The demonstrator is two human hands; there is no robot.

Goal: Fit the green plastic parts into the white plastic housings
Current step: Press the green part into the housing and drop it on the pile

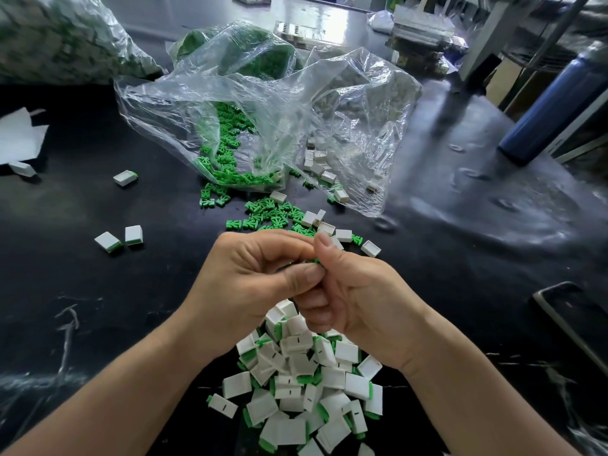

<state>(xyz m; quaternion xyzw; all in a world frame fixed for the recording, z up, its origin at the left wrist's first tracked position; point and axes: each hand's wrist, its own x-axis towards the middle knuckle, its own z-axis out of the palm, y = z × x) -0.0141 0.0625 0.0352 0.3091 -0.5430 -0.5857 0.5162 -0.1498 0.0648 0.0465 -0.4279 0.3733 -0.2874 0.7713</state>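
**Hands.** The left hand (260, 274) and right hand (358, 291) are meeting over the middle of the bench (460, 205). The fingers are curling in, and both hands are pinching one small piece between them. Only a sliver of a green part (316, 260) is showing at the fingertips. Whether a housing is sitting in the grip as well cannot be told.

**Done.** A heap of fitted units (306, 383), white with green edges, is lying at the near edge under the wrists. A few strays (108, 241) are lying toward the left edge. A fair share appears finished.

**Left to do.**
- Loose greens (273, 217) are lying scattered just beyond the hands.
- Empty housings (342, 233) are lying among and just right of them.
- More of both are spilling from the clear bags (263, 126) behind.
- A full bag (59, 37) is sitting at the far left corner.

By this stock, most of the job is probably still waiting.

**Around.**
- Paper (19, 136) is lying at the left edge.
- A blue bottle (559, 100) is standing at the right edge.
- A dark flat object (572, 324) is lying near the right edge.
- A machine (424, 31) is standing at the far edge.

**In the way.** Nothing is lying between the hands and the loose stock. Bag film is draping over some housings. The heap is crowding the space beneath the wrists.
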